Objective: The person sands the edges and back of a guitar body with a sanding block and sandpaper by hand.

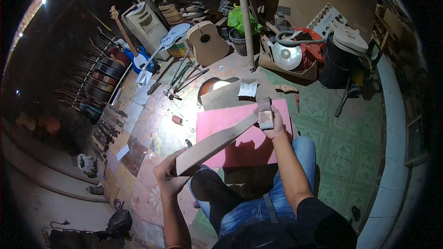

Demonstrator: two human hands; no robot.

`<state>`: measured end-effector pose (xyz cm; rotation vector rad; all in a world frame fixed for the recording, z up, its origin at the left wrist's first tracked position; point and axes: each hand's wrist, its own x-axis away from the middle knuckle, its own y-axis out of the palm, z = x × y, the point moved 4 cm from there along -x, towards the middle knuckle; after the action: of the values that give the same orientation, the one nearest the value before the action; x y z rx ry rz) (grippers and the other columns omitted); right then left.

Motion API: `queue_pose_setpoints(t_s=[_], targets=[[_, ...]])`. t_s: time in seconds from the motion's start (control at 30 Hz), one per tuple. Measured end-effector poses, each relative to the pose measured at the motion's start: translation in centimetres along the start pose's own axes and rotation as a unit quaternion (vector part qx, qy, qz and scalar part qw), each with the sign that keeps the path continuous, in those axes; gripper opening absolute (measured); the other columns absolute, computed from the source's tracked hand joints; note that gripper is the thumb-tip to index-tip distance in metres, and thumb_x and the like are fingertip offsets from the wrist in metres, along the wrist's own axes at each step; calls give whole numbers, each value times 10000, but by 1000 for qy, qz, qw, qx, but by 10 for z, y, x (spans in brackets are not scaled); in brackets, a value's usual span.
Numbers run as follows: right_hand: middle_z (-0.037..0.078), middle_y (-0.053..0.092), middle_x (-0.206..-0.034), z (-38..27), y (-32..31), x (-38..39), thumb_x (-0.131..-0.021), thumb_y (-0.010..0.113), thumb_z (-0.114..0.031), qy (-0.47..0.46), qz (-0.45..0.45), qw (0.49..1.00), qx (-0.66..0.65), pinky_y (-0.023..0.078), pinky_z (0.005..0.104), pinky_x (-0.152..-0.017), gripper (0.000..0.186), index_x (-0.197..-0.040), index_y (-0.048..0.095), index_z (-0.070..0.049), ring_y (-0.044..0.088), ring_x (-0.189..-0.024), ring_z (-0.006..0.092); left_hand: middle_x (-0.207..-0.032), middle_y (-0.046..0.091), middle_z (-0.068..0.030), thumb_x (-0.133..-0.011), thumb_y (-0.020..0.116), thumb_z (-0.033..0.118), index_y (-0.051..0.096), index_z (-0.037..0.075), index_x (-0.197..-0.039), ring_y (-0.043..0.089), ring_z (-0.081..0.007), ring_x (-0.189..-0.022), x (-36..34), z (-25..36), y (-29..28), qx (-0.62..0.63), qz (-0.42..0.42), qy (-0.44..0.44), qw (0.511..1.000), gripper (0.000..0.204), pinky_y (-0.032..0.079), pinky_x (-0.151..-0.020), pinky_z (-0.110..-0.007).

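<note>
A pale wooden guitar body [217,140], seen along its curved edge, slants above my lap and a pink board [212,120]. My left hand [170,171] is wrapped round its near end, with the thumb side against the wood. In my right hand [278,122] is a sanding block [265,113], brown and grey and apparently wrapped in sandpaper. The block stands at the body's far end; whether the two touch is hard to tell. Most of the body's broad faces are hidden from this angle.
Beyond the pink board lie a brown sheet [221,97], a white paper [248,88] and a sunburst guitar part [210,85]. A guitar neck [286,88] and a red-handled tool [297,103] are on the right. A sandpaper roll [177,120] lies left. Guitars [104,76] stand racked far left.
</note>
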<state>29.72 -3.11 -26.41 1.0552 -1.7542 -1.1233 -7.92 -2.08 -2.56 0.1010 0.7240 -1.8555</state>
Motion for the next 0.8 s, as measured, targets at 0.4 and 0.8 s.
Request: queue_pose_setpoints(t_s=[0.4, 0.8], targets=[[107, 725, -974, -121, 60, 36, -1008, 635, -224, -184, -10, 945, 269, 556, 296, -741, 287, -1223, 591, -39, 696, -846, 164, -1147, 715, -90, -621, 908, 1, 645, -26, -1257, 681, -194, -1085, -4, -150, 76, 219, -1, -93, 971, 689, 528, -996, -349], [145, 700, -1143, -84, 100, 71, -895, 768, -208, -336, 61, 652, 677, 547, 412, -898, 378, -1208, 661, -25, 688, -1028, 283, -1048, 755, -149, -653, 842, 98, 691, 40, -1187, 748, -230, -975, -23, -109, 111, -9, -119, -68, 991, 558, 571, -882, -339]])
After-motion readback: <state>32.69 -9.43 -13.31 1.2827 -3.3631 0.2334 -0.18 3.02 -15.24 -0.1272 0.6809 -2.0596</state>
